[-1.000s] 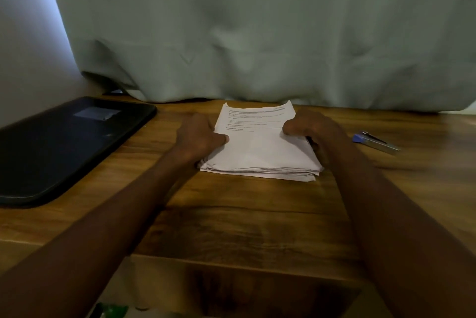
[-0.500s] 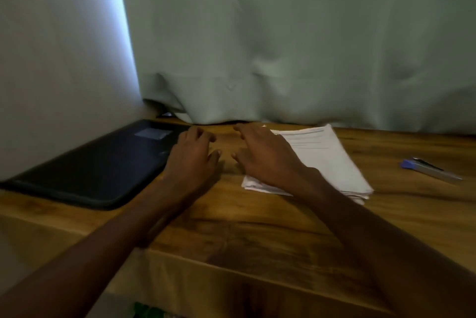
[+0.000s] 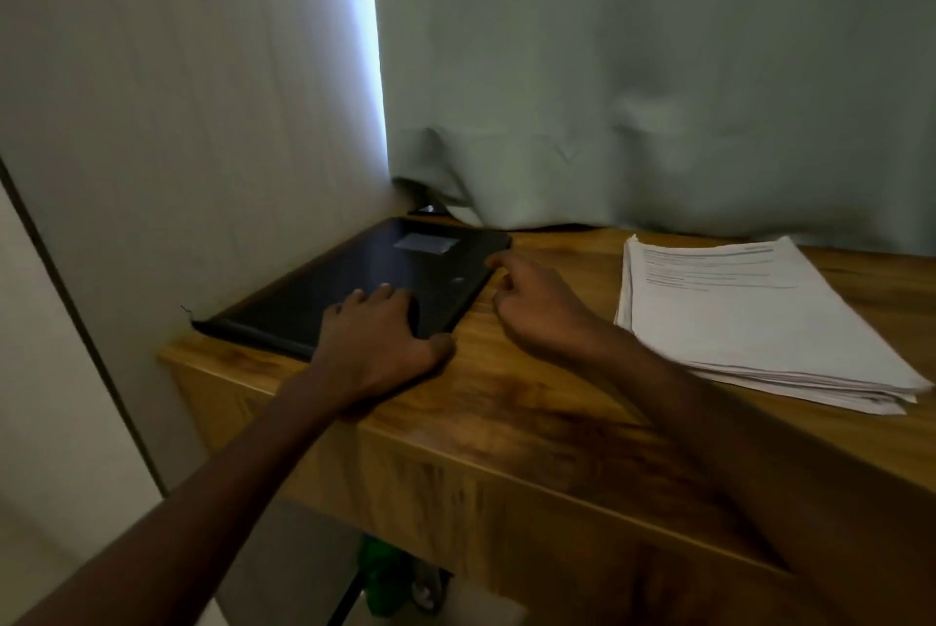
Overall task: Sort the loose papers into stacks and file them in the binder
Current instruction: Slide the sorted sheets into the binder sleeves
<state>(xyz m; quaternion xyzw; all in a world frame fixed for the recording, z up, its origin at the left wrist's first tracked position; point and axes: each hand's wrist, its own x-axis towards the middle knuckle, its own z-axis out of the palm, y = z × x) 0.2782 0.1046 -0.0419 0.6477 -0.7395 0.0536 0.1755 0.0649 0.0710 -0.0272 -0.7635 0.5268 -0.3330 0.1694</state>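
A black binder (image 3: 385, 271) lies closed and flat at the left end of the wooden desk (image 3: 532, 402), with a pale label near its far end. My left hand (image 3: 380, 336) rests on its near right corner, fingers spread on the cover and thumb at the edge. My right hand (image 3: 537, 306) hovers beside the binder's right edge, fingers loosely curled, index fingertip touching or nearly touching the far corner. A stack of white printed papers (image 3: 749, 316) lies on the desk to the right, apart from both hands.
A pale green curtain (image 3: 658, 93) hangs behind the desk and a wall (image 3: 177, 119) stands close on the left. Under the desk something green (image 3: 380, 575) shows on the floor. The desk's front edge runs diagonally below my arms.
Both hands left the paper stack and moved left to the binder. The left hand now lies on its cover. The view has swung left, and the stapler-like item is out of sight.
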